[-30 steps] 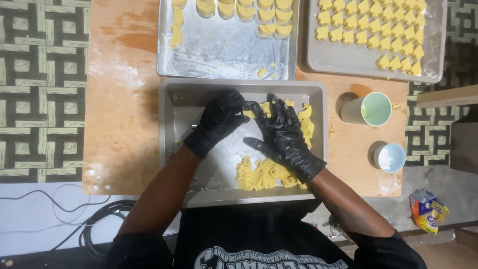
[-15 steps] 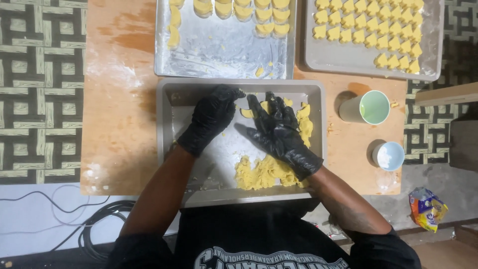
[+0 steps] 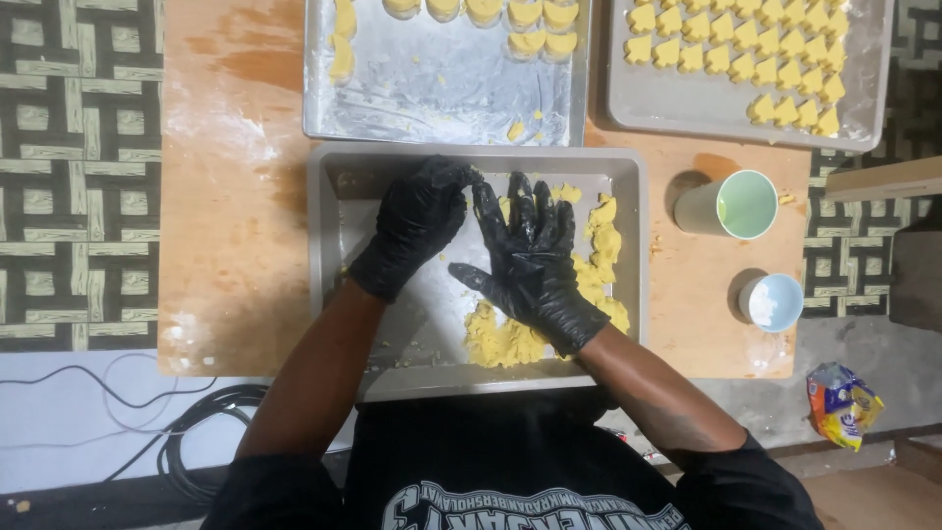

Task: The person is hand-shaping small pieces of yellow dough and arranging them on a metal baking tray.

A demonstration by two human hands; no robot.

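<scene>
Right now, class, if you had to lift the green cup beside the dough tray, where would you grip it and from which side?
Grip the green cup around its outer wall, coming from the right. It appears handleless, lying tilted with its mouth toward that side. The tray crowds its left, while the white cup sits nearer the person, so the right looks freest.

A light-brown wooden board [image 3: 235, 196], dusted with white flour at its left side, rests on a patterned woven mat [image 3: 78, 167]. Directly on the board lie three grey rectangular metal trays [image 3: 329, 255] [image 3: 442, 88] [image 3: 706, 108], a pale-green cup [image 3: 731, 204] and a small white cup [image 3: 770, 300], both on its right side.
</scene>
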